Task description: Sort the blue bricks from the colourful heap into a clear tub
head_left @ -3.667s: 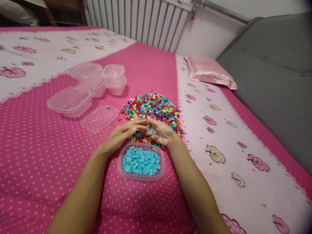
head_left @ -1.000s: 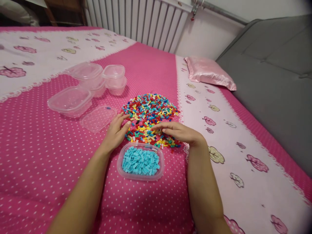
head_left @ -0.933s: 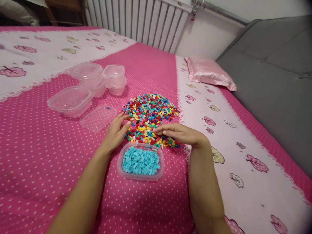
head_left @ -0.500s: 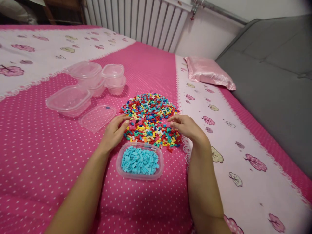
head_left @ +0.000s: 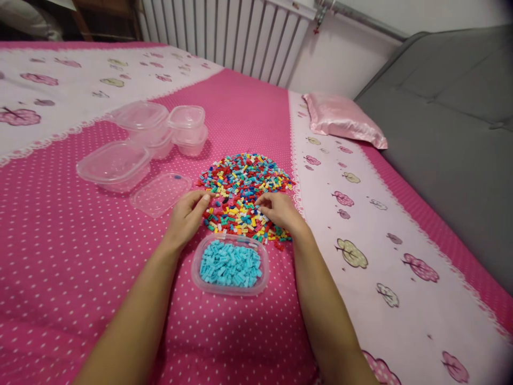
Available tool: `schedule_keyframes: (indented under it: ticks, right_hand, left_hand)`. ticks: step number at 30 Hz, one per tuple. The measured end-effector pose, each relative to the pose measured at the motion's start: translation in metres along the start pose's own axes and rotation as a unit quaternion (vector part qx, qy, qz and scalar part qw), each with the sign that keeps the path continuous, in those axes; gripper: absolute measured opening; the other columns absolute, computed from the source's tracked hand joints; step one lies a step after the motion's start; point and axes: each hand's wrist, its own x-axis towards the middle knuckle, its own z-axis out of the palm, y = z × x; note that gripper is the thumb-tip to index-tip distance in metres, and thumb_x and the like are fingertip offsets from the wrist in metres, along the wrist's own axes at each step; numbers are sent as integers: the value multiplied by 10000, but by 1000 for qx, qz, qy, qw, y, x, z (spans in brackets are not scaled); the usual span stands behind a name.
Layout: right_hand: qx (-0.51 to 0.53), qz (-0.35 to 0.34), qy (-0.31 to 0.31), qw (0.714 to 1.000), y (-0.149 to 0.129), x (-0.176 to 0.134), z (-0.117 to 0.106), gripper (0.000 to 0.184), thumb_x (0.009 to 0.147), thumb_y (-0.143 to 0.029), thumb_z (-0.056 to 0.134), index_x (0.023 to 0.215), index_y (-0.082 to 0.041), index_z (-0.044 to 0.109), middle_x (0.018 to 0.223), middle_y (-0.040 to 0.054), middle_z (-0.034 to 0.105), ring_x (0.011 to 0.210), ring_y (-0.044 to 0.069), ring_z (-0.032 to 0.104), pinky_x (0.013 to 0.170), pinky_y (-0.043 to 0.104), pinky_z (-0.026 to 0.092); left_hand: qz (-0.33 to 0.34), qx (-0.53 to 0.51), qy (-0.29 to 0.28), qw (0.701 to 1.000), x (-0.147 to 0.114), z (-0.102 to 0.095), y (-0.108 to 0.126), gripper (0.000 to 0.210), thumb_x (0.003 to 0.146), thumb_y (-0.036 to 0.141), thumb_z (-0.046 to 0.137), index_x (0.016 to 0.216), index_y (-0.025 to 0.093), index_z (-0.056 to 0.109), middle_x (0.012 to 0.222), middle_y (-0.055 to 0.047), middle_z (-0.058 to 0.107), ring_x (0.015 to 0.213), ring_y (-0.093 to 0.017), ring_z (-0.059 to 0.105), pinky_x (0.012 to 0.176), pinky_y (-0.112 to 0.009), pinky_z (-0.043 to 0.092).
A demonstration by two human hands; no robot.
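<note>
A broad pile of small toy bricks (head_left: pixel 248 174) in mixed colours lies on the pink dotted bedspread. At its left edge is my left hand (head_left: pixel 187 214), fingers stretched over the nearest bricks and thumb apart, with nothing seen in it. My right hand (head_left: pixel 280 211) reaches into the pile from the right. Its thumb and fingertips come together low over the bricks, and whatever they pinch is too small to make out. Nearest my body, between my forearms, a clear plastic container (head_left: pixel 229 291) holds many light blue bricks (head_left: pixel 230 264).
A clear lid (head_left: pixel 160 193) with a dark blue spot lies left of the pile. Behind it stand several lidded clear containers (head_left: pixel 114 163). A pink pillow (head_left: pixel 344 120) rests by the grey headboard (head_left: pixel 441 117). A white radiator (head_left: pixel 228 37) is beyond the bed.
My right hand has moved left and slightly down into the pile, its fingers drawing together. The left hand has barely shifted, and the containers stand as before.
</note>
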Motion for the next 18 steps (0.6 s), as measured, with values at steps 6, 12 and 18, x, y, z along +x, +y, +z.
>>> schedule_keyframes:
  ticks: [6, 12, 18]
  right_hand:
    - [141, 28, 65, 988, 10, 3, -3, 37, 721, -171, 628, 745, -180, 601, 697, -17, 631, 658, 122, 569, 648, 251, 434]
    - [481, 129, 199, 844, 25, 4, -26, 119, 698, -169, 639, 754, -183, 534, 647, -54, 605, 554, 64, 540, 516, 161, 421]
    - [627, 166, 240, 723, 29, 0, -39, 61, 765, -126, 608, 759, -172, 568, 625, -62, 616, 491, 22, 540, 451, 95, 409]
  left_hand:
    - [30, -1, 25, 999, 2, -1, 0, 370, 858, 485, 512, 962, 188, 707, 1103, -97, 671, 1088, -269, 576, 1003, -391, 388]
    - [-2, 22, 23, 999, 3, -1, -1, 444, 852, 526, 506, 1084, 182, 664, 1180, -108, 645, 1153, -288, 542, 1038, -413, 358]
    - [-108, -111, 20, 988, 4, -1, -1, 429, 832, 495, 562, 1104, 174, 646, 1270, -94, 613, 1240, -266, 499, 1102, -397, 311]
